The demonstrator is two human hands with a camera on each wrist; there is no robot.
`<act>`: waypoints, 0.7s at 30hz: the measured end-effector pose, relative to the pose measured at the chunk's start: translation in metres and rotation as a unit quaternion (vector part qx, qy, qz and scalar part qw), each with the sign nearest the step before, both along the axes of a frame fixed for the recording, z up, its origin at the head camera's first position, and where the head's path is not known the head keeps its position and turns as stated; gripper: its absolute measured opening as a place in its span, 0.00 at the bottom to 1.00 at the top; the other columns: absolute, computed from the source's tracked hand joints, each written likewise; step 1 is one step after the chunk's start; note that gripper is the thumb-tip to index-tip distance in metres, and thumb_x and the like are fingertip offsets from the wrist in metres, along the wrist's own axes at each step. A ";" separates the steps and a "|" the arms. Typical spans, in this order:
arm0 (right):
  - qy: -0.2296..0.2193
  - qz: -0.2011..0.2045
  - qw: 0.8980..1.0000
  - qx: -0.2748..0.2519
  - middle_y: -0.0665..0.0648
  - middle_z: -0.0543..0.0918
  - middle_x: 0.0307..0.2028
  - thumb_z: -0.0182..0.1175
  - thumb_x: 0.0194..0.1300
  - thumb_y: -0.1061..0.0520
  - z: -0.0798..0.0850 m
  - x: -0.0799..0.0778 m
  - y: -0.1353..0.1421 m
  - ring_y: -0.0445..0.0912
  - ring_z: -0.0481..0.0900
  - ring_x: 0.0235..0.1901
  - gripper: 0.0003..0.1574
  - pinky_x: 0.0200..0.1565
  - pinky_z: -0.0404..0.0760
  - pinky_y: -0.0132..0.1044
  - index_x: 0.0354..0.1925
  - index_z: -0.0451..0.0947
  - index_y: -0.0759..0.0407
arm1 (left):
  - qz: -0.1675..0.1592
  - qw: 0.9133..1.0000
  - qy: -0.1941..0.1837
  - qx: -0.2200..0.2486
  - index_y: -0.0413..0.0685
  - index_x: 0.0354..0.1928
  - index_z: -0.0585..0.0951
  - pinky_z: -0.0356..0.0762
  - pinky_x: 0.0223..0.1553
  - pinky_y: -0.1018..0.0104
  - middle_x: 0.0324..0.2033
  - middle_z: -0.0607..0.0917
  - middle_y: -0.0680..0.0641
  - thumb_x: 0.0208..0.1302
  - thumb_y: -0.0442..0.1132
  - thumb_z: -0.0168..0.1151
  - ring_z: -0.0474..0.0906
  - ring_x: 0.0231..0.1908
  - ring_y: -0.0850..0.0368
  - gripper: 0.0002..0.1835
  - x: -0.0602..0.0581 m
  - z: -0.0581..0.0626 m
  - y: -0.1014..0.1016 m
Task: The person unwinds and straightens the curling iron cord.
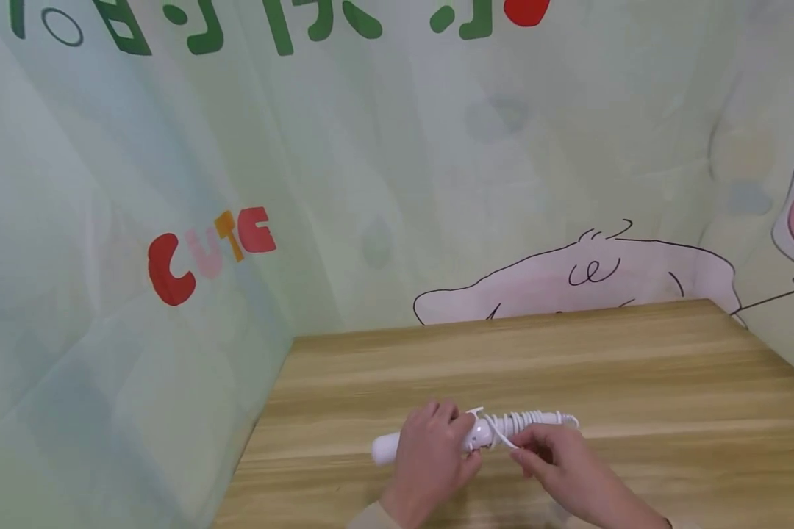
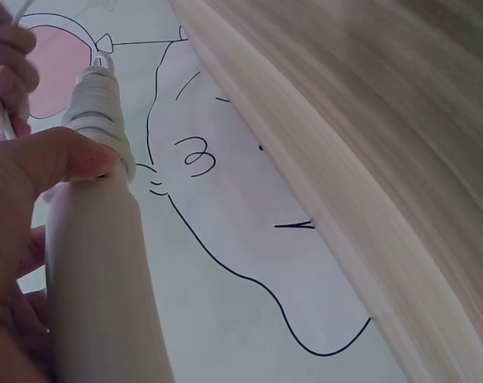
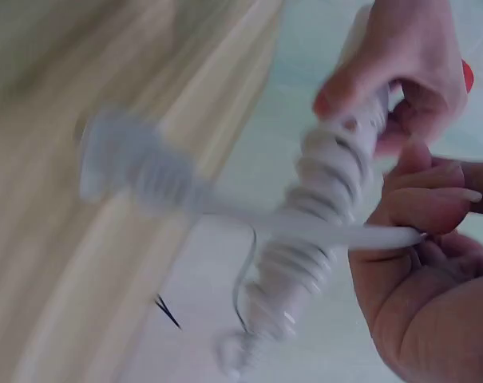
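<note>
A white curling iron (image 1: 385,450) lies across the view, its rounded end to the left. My left hand (image 1: 431,450) grips it around the barrel, thumb pressed near the base of the handle in the left wrist view. White cord (image 2: 95,97) is wound in several turns around the handle. A loose stretch of this cord (image 1: 501,433) runs off the handle to my right hand (image 1: 572,463), which pinches it between thumb and fingers. In the right wrist view the plug (image 3: 117,155), blurred, hangs from the cord beyond that hand.
Beneath the hands is a wood-grain table (image 1: 344,375). A pale green fabric backdrop (image 1: 384,162) with printed letters and a cartoon figure (image 1: 536,290) rises behind the table and along its left side.
</note>
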State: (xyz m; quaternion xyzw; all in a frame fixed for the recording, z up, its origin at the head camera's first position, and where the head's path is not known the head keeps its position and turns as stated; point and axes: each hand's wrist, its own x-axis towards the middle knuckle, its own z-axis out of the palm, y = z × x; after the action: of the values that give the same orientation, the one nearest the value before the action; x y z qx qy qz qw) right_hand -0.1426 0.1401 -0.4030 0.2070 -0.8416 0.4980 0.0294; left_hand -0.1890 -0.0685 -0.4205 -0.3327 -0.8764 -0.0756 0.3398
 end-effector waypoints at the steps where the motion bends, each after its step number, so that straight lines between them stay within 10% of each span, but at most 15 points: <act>1: 0.038 0.007 0.999 0.032 0.43 0.74 0.22 0.61 0.67 0.64 0.004 -0.002 0.002 0.33 0.68 0.20 0.03 0.20 0.71 0.31 0.35 0.81 0.61 | -0.003 1.000 -0.001 -0.005 0.56 0.29 0.82 0.67 0.26 0.71 0.27 0.79 0.56 0.39 0.51 0.75 0.71 0.28 0.61 0.14 0.001 -0.001 0.000; 6: 0.175 -0.002 0.963 0.203 0.39 0.76 0.23 0.65 0.61 0.67 0.029 -0.008 0.008 0.30 0.67 0.21 0.10 0.22 0.72 0.30 0.28 0.81 0.52 | -0.011 0.999 -0.007 -0.035 0.58 0.30 0.83 0.64 0.25 0.72 0.27 0.78 0.57 0.40 0.52 0.74 0.71 0.29 0.62 0.14 0.005 -0.001 0.003; 12: 0.233 0.055 0.915 0.323 0.39 0.65 0.21 0.65 0.55 0.71 0.054 -0.020 0.011 0.33 0.59 0.20 0.20 0.21 0.63 0.29 0.20 0.70 0.50 | -0.023 0.996 -0.008 -0.084 0.60 0.30 0.83 0.59 0.23 0.73 0.27 0.76 0.58 0.40 0.55 0.73 0.71 0.28 0.62 0.15 0.013 0.001 0.007; 21: 0.256 0.144 0.901 0.319 0.40 0.69 0.26 0.68 0.54 0.71 0.067 -0.049 0.031 0.35 0.70 0.28 0.14 0.30 0.75 0.29 0.25 0.78 0.53 | -0.103 0.993 -0.019 -0.049 0.57 0.31 0.83 0.61 0.26 0.76 0.30 0.78 0.58 0.39 0.53 0.73 0.69 0.28 0.63 0.15 0.012 -0.004 -0.003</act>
State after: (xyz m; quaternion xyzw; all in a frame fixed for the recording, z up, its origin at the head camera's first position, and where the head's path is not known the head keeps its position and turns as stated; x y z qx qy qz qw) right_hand -0.1914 0.1706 -0.3360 0.4449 -0.8798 0.1312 0.1039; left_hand -0.1765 -0.0717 -0.4243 -0.4358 -0.8466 -0.0730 0.2968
